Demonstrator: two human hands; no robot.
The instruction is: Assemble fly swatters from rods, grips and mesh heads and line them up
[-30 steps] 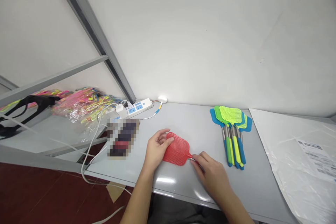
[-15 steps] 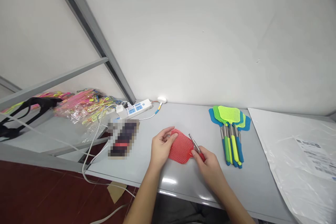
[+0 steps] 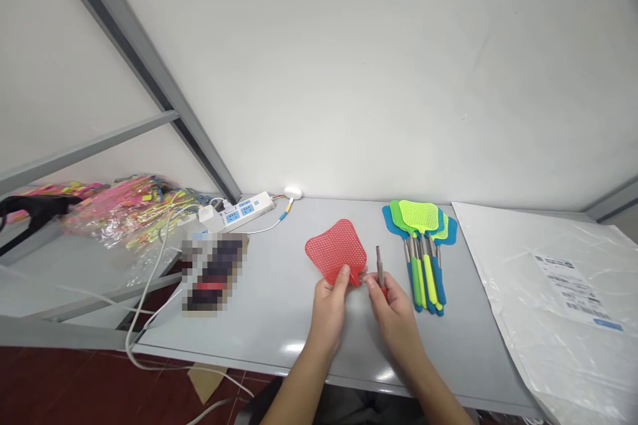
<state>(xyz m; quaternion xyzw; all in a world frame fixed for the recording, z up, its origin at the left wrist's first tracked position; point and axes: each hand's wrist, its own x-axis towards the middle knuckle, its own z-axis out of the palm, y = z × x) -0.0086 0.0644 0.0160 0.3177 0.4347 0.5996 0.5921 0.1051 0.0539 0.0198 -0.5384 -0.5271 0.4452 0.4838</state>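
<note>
My left hand (image 3: 331,309) is closed on the lower corner of a red perforated fly swatter head (image 3: 336,249), thumb on top near its neck. The head's wide end points away from me, above the table. My right hand (image 3: 393,309) grips a metal rod with a red handle (image 3: 381,269), which stands tilted up, its metal end free. The right fingertips lie close to the swatter head's neck; whether they pinch it I cannot tell. Right of my hands lies a pile of fly swatters (image 3: 421,252) with blue, green and yellow heads and matching handles.
A large white plastic package (image 3: 548,292) with a label covers the table's right side. At the left lie a power strip (image 3: 246,212) with cables and a pixelated dark object (image 3: 216,275). Colourful plastic-wrapped items (image 3: 134,202) sit beyond the grey metal frame (image 3: 154,86).
The swatter head has turned so its neck points toward me. My left hand has shifted from its far left edge to its neck. The rod in my right hand now stands more upright.
</note>
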